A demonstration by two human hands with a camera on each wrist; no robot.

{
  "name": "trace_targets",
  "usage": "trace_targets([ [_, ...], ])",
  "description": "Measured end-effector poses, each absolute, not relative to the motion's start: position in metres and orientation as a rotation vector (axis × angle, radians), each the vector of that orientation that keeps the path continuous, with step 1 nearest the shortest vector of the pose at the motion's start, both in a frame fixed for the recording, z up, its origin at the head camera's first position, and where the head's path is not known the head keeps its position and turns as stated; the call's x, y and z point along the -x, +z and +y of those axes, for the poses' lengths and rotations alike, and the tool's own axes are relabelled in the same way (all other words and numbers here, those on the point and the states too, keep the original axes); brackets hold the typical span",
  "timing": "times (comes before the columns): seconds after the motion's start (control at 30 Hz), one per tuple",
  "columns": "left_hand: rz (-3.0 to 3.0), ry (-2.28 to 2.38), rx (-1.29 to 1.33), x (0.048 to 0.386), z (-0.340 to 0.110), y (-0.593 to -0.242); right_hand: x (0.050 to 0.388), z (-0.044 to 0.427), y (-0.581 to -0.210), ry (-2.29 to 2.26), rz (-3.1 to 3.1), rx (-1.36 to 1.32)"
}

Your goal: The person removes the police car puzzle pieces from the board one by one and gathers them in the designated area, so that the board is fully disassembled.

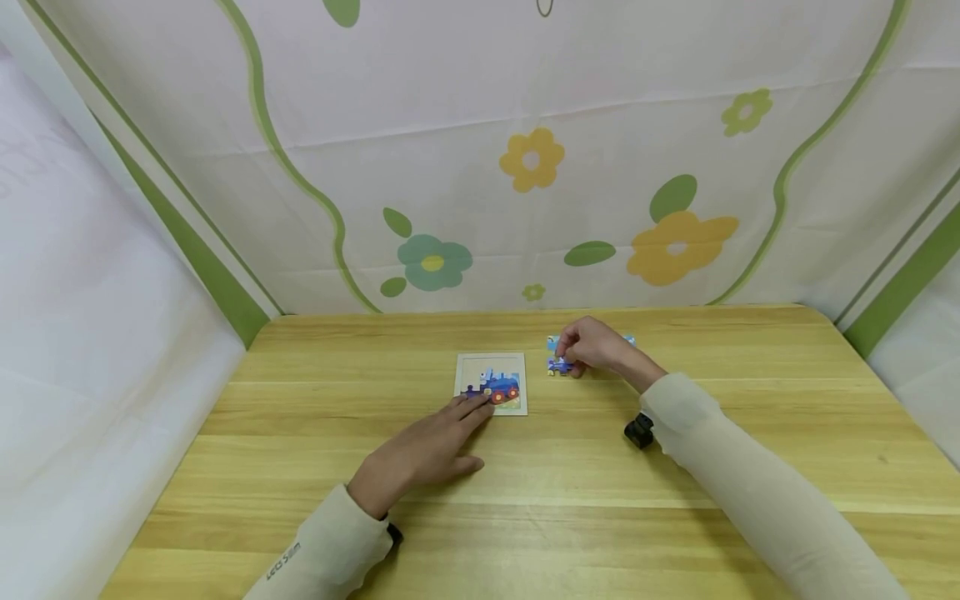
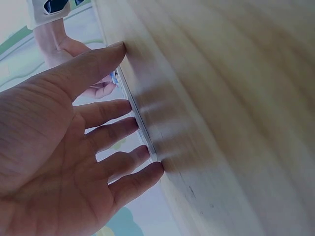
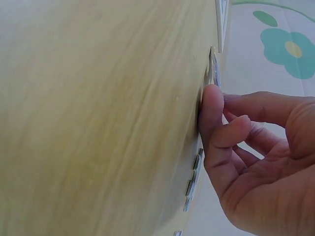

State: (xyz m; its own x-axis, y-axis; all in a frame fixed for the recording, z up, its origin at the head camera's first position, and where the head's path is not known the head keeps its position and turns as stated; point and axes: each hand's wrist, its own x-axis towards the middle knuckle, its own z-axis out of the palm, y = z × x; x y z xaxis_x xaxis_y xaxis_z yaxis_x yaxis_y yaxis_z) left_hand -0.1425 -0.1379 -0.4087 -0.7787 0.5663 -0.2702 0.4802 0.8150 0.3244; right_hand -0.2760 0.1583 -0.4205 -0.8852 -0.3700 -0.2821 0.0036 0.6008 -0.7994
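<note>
A pale yellow wood-grain desk (image 1: 570, 500) carries a small square white-framed puzzle tray (image 1: 523, 385), partly filled with a picture of a blue locomotive with red wheels (image 1: 507, 383). The person's left hand (image 1: 427, 446) lies with fingers extended over the tray's near left corner. To the right of the tray, the right hand (image 1: 594, 343) bends down, its thumb and fingers pinching at a small blue-purple jigsaw piece (image 1: 557, 365); light-blue bits of other pieces (image 1: 553, 342) show around that hand. Both arms wear cream long sleeves (image 1: 750, 475), with a black wrist device (image 1: 639, 431) at the right cuff. Behind hangs white fabric (image 1: 450, 83) printed with yellow, orange and teal flowers (image 1: 450, 257).
</note>
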Motion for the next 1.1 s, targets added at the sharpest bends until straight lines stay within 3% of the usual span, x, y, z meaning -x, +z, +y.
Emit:
trace_targets([
  [1.1,2.637,0.341,-0.793,0.1423,-0.1373,-0.4081,0.2705,0.1555,-0.4209,-1.15,2.445,0.307],
])
